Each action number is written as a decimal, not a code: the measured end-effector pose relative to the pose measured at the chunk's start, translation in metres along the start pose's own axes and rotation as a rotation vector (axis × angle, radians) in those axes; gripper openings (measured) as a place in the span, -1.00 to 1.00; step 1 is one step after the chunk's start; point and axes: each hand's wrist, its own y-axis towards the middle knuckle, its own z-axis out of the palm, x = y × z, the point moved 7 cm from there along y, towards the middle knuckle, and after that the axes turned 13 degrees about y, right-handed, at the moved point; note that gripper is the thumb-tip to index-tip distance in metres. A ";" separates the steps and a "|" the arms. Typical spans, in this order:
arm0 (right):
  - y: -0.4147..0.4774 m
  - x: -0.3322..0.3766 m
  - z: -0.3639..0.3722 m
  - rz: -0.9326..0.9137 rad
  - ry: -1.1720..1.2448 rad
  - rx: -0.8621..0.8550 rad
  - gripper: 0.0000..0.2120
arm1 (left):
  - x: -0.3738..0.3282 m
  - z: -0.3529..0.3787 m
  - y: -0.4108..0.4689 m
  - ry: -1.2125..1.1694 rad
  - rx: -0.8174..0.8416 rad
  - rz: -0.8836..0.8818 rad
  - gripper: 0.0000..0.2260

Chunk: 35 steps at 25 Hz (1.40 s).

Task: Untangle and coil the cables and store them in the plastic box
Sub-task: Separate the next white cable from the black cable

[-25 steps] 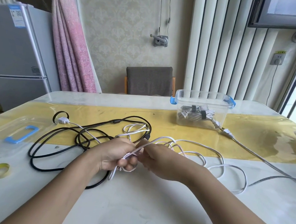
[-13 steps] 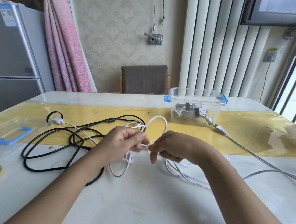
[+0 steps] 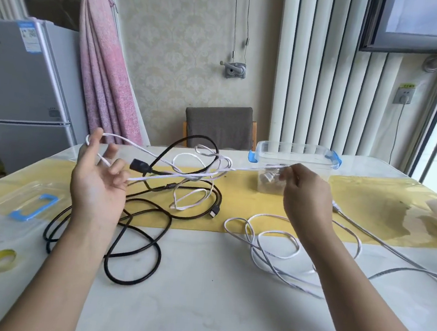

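The white cable (image 3: pixel 184 174) is thin and only partly freed. One stretch runs taut in the air between my hands, and near its middle it knots into small loops that snag a raised bend of the black cable (image 3: pixel 134 240). More white loops lie slack on the table (image 3: pixel 210 312) at about 3 o'clock, under my right wrist. The black cable is thicker and sprawls in wide rings from 9 to 11 o'clock, one plug end lifted close to my left fingers. The plastic box (image 3: pixel 294 151) is clear with blue clips and stands open at 1 o'clock on the far side, a bundled cable already inside.

My left hand (image 3: pixel 97 179) is raised at 10 o'clock, palm turned toward me and spread wide. The white cable is hooked over one upright finger, crosses behind the others and comes out from my curled lower fingers. My right hand (image 3: pixel 306 193) is lifted at 1 o'clock, in front of the box, back toward me, its fingertips pinching the other end of the taut stretch.
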 end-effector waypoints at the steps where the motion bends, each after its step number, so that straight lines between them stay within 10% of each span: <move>1: 0.001 -0.008 0.003 0.027 -0.134 0.041 -0.79 | -0.001 0.002 -0.002 0.079 0.011 0.023 -0.91; 5: -0.010 -0.033 0.029 0.029 -0.599 0.443 -0.71 | 0.040 0.017 -0.012 0.669 0.246 -0.202 -0.80; 8: -0.036 -0.014 0.063 -0.151 -0.455 0.735 -0.57 | 0.069 0.002 -0.013 1.019 0.235 -0.385 -0.78; 13: -0.061 0.000 0.090 -0.236 -0.438 0.791 -0.76 | 0.044 -0.009 -0.006 1.877 0.042 0.019 -0.45; 17: -0.062 -0.005 0.087 -0.204 -0.451 0.812 -0.74 | 0.042 0.052 -0.035 1.575 0.448 0.751 -0.52; 20: -0.062 0.002 0.084 -0.143 -0.320 0.787 -0.74 | 0.098 0.064 -0.056 1.507 0.944 0.485 -0.55; 22: -0.058 0.004 0.083 -0.101 -0.259 0.742 -0.74 | 0.118 0.062 -0.057 1.520 0.985 0.406 -0.62; 29: -0.036 0.029 0.049 -0.186 -0.092 0.374 -0.65 | 0.079 0.041 -0.013 1.650 0.316 0.485 -0.73; 35: 0.002 0.017 -0.033 -0.105 0.169 -0.153 -0.71 | 0.032 -0.044 0.033 0.983 -0.272 0.031 -0.78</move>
